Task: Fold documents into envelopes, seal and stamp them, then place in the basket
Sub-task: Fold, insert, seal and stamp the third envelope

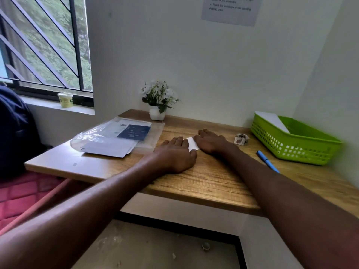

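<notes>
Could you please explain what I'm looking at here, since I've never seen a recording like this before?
There is no machine: a person wears a camera on the head, looking down at their own two bare hands. This single picture is that view. The left hand and right hand lie flat on a wooden desk, pressing on a small white paper between them; it is mostly covered, so I cannot tell whether it is an envelope or a folded sheet. To the left lies a clear plastic bag of papers. To the right are a small roll, probably stamps, a blue pen and a green basket with a white sheet inside. A potted plant stands by the wall.
</notes>
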`<state>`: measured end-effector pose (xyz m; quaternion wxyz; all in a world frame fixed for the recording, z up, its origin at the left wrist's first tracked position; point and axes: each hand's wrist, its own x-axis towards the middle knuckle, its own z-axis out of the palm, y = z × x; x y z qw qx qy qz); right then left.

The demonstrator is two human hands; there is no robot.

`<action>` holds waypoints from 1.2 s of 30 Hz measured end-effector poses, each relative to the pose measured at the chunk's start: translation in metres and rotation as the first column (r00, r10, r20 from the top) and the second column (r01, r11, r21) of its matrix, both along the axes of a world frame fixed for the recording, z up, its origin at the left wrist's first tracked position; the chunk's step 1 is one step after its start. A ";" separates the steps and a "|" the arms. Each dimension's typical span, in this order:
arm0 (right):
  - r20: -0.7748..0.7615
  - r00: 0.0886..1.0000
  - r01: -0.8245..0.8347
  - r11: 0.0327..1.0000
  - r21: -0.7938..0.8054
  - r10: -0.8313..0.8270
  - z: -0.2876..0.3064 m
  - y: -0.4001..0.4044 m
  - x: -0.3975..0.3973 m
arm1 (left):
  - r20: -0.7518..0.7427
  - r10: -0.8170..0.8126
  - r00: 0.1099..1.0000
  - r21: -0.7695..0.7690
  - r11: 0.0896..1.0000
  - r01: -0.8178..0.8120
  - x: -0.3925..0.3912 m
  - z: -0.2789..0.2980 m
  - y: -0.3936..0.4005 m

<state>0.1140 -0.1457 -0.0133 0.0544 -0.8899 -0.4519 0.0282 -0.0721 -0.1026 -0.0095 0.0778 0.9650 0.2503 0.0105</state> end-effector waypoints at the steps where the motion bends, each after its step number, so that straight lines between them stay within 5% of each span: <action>1: 0.001 1.000 0.016 1.000 0.012 -0.016 -0.001 0.003 0.002 | 0.004 0.002 1.000 0.005 1.000 -0.002 0.000 0.000 0.000; 5: 0.132 0.990 0.019 0.978 0.210 -0.048 0.002 -0.001 0.000 | 0.045 0.009 0.999 0.031 0.999 -0.011 -0.001 0.000 -0.001; 7: 0.283 0.958 -0.054 0.945 0.323 -0.043 0.004 -0.010 -0.007 | 0.103 0.035 0.994 0.045 0.998 -0.040 -0.003 -0.002 -0.001; 9: 0.273 0.961 -0.153 0.913 0.378 0.048 0.007 -0.016 -0.015 | 0.160 0.061 0.985 0.064 0.995 -0.072 -0.006 -0.003 -0.001; 15: 0.157 0.981 -0.149 0.959 0.239 0.113 0.013 -0.013 -0.020 | 0.341 -0.004 0.940 0.082 0.996 -0.026 -0.010 0.002 -0.004; 21: 0.053 0.997 -0.064 0.991 0.115 0.058 0.016 -0.012 -0.006 | 0.702 -0.149 0.696 0.215 0.977 -0.007 -0.042 0.028 0.017; 31: -0.023 1.000 -0.014 1.000 0.028 0.015 0.012 -0.012 -0.007 | 0.519 -0.021 0.854 -0.020 0.999 0.037 -0.122 0.013 0.174; 36: 0.154 0.986 -0.104 0.943 0.317 0.057 0.014 -0.021 -0.017 | 0.560 0.089 0.824 -0.071 0.996 -0.060 -0.128 0.011 0.183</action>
